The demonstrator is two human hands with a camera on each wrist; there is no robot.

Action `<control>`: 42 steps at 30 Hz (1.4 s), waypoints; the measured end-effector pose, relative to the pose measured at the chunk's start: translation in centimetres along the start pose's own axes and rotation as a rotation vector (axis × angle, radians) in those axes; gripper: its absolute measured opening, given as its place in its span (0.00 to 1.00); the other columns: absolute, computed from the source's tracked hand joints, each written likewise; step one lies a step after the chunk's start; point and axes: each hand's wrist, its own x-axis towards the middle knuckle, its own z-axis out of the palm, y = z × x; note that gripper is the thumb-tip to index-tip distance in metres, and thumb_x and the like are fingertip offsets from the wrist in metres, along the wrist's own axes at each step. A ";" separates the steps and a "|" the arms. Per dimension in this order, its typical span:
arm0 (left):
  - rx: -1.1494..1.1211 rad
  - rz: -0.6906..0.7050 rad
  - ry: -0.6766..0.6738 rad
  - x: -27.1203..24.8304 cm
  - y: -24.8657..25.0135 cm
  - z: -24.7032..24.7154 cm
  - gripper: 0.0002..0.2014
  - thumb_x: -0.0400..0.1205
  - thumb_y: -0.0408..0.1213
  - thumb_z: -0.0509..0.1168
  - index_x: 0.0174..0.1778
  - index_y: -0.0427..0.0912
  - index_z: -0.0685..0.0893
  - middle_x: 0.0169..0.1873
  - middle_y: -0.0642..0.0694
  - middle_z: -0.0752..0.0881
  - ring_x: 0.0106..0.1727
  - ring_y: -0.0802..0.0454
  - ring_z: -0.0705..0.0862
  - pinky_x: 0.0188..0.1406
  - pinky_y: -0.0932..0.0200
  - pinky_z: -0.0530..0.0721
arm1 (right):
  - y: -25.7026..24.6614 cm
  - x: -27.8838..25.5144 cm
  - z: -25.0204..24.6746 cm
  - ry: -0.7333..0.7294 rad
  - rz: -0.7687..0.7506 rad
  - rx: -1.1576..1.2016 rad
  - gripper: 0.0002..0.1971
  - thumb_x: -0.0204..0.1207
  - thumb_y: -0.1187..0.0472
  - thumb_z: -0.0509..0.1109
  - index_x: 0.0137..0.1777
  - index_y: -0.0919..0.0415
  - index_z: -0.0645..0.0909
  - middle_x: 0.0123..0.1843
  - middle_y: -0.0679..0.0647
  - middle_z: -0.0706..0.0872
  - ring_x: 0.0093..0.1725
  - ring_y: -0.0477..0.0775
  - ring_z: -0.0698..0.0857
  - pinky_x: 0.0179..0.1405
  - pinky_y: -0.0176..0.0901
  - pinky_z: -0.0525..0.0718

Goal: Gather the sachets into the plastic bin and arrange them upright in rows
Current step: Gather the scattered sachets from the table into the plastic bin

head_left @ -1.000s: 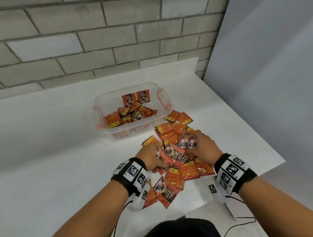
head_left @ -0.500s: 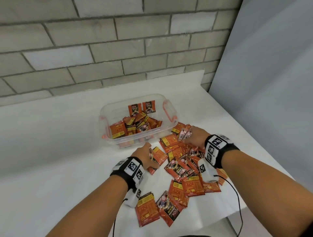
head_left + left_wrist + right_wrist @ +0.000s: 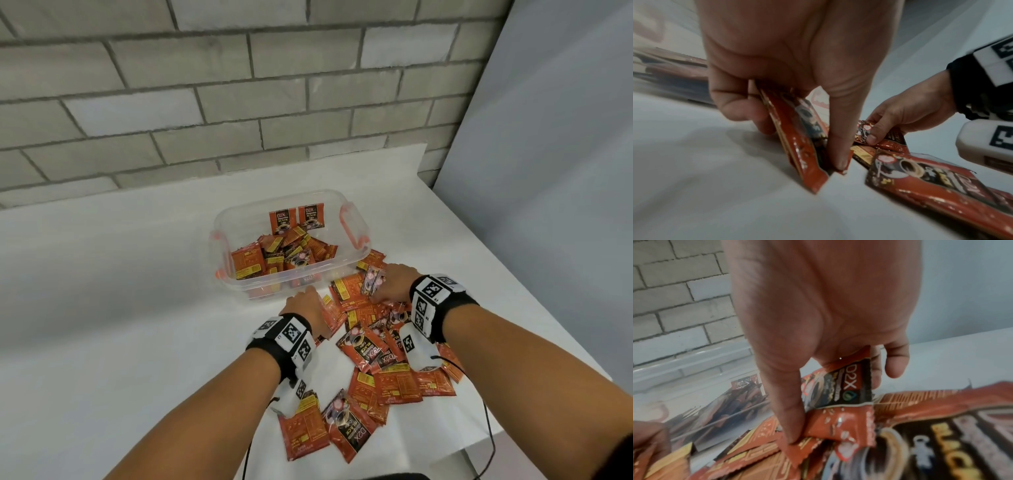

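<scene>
left hand (image 3: 306,310) fingers: hidden, head view | plastic bin (image 3: 672,68): blurred, left wrist view

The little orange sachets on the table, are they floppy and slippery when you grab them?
Probably a bit floppy: the small orange foil sachet in the right hand creases where the fingers pinch it. Likely slippery: the glossy sachets in the loose pile overlap and could slide. Probably light: the left hand pinches a few together with fingertips only.

Left hand (image 3: 789,65) pinches upright sachets (image 3: 805,146) (right hand (image 3: 906,113) grips another).
</scene>
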 end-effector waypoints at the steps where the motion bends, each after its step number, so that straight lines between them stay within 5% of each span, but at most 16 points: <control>1: -0.041 0.000 -0.008 -0.1 0.0 -0.1 0.43 0.71 0.41 0.78 0.76 0.38 0.61 0.67 0.39 0.79 0.67 0.41 0.79 0.63 0.48 0.81 | 0.1 0.0 0.0 -0.009 -0.001 0.042 0.33 0.69 0.49 0.78 0.68 0.65 0.73 0.66 0.59 0.81 0.63 0.59 0.80 0.59 0.44 0.78; 8: -0.306 0.069 0.015 -0.8 -1.3 -0.7 0.36 0.77 0.37 0.73 0.77 0.39 0.61 0.65 0.40 0.81 0.63 0.43 0.82 0.59 0.54 0.81 | 1.1 -0.4 -0.9 0.028 -0.014 0.177 0.40 0.72 0.53 0.77 0.78 0.67 0.63 0.77 0.62 0.71 0.73 0.61 0.73 0.67 0.46 0.73; 10: -0.382 0.086 0.010 -1.0 -1.9 -0.9 0.35 0.79 0.41 0.71 0.77 0.39 0.61 0.62 0.43 0.82 0.60 0.46 0.82 0.57 0.55 0.82 | 1.5 -0.7 -1.4 0.049 -0.027 0.208 0.34 0.75 0.54 0.74 0.75 0.68 0.67 0.73 0.62 0.75 0.69 0.61 0.76 0.61 0.44 0.74; 13: -0.502 0.090 -0.020 -1.8 -2.1 -1.5 0.32 0.81 0.41 0.67 0.77 0.41 0.60 0.51 0.43 0.83 0.48 0.47 0.85 0.31 0.64 0.79 | 2.0 -1.6 -2.0 0.066 -0.064 0.334 0.12 0.77 0.63 0.69 0.57 0.68 0.78 0.51 0.61 0.82 0.53 0.61 0.81 0.41 0.43 0.76; 15: -0.637 0.071 -0.031 -2.6 -2.0 -2.2 0.24 0.82 0.40 0.62 0.74 0.43 0.65 0.42 0.44 0.81 0.37 0.50 0.81 0.22 0.65 0.74 | 2.7 -2.3 -2.4 0.087 -0.057 0.408 0.07 0.79 0.63 0.64 0.54 0.65 0.75 0.49 0.58 0.79 0.51 0.57 0.78 0.45 0.46 0.77; 20: -0.898 0.144 0.061 -5.6 -3.2 -5.7 0.06 0.83 0.31 0.57 0.55 0.44 0.73 0.42 0.45 0.81 0.37 0.52 0.80 0.29 0.61 0.76 | 3.1 -4.4 -3.9 0.238 -0.106 0.644 0.09 0.81 0.62 0.61 0.39 0.60 0.72 0.39 0.55 0.77 0.40 0.54 0.73 0.37 0.45 0.68; 25: -0.861 0.053 0.351 -2.9 -5.8 -11.2 0.05 0.80 0.28 0.60 0.42 0.42 0.76 0.37 0.48 0.81 0.38 0.50 0.84 0.47 0.49 0.88 | -2.8 -3.9 -4.9 0.194 -0.295 0.799 0.04 0.78 0.65 0.67 0.49 0.58 0.82 0.44 0.54 0.88 0.43 0.55 0.84 0.44 0.49 0.80; 27: -0.716 -0.057 0.375 -0.7 -6.3 -12.2 0.03 0.79 0.30 0.61 0.45 0.36 0.75 0.38 0.42 0.80 0.40 0.47 0.79 0.51 0.46 0.86 | -6.1 -2.9 -4.6 0.162 -0.331 0.735 0.03 0.78 0.65 0.67 0.47 0.63 0.82 0.40 0.55 0.86 0.38 0.54 0.82 0.39 0.45 0.77; 31: -0.469 -0.186 0.279 1.6 -5.9 -12.0 0.23 0.82 0.30 0.61 0.71 0.28 0.66 0.66 0.32 0.78 0.64 0.38 0.80 0.58 0.51 0.80 | -11.3 -0.4 -4.0 0.139 -0.341 0.489 0.10 0.79 0.64 0.64 0.35 0.59 0.76 0.33 0.51 0.78 0.30 0.46 0.75 0.28 0.37 0.69; 34: -0.335 -0.221 0.273 2.2 -5.5 -11.3 0.24 0.83 0.29 0.60 0.75 0.31 0.63 0.68 0.34 0.77 0.67 0.39 0.79 0.59 0.53 0.80 | -12.7 1.7 -3.4 0.139 -0.297 0.373 0.06 0.80 0.64 0.62 0.50 0.65 0.80 0.43 0.56 0.82 0.39 0.53 0.81 0.32 0.38 0.76; 36: -0.322 -0.236 0.280 2.5 -5.4 -11.0 0.23 0.84 0.30 0.61 0.74 0.32 0.63 0.66 0.34 0.78 0.65 0.39 0.80 0.56 0.53 0.81 | -13.1 2.3 -3.3 0.125 -0.273 0.274 0.08 0.81 0.61 0.62 0.51 0.65 0.79 0.41 0.55 0.80 0.40 0.55 0.81 0.35 0.39 0.77; 38: -0.361 -0.223 0.302 2.3 -5.4 -11.0 0.25 0.84 0.35 0.62 0.75 0.34 0.62 0.65 0.34 0.78 0.63 0.38 0.81 0.56 0.51 0.82 | -13.1 2.4 -3.3 0.110 -0.252 0.160 0.14 0.82 0.51 0.62 0.56 0.62 0.79 0.50 0.57 0.83 0.53 0.58 0.83 0.53 0.46 0.81; 40: -0.386 -0.201 0.331 1.9 -5.5 -10.9 0.29 0.85 0.44 0.62 0.78 0.35 0.59 0.67 0.34 0.77 0.65 0.38 0.79 0.58 0.50 0.80 | -12.6 2.3 -3.3 0.144 -0.205 0.046 0.26 0.81 0.40 0.57 0.70 0.56 0.75 0.68 0.57 0.78 0.69 0.62 0.76 0.70 0.55 0.70; 42: -0.379 -0.156 0.353 1.3 -5.5 -10.8 0.30 0.85 0.48 0.60 0.78 0.37 0.61 0.70 0.35 0.74 0.68 0.39 0.77 0.60 0.50 0.78 | -11.6 1.9 -3.4 0.233 -0.190 0.056 0.28 0.80 0.36 0.55 0.74 0.50 0.72 0.74 0.57 0.73 0.74 0.62 0.70 0.72 0.58 0.63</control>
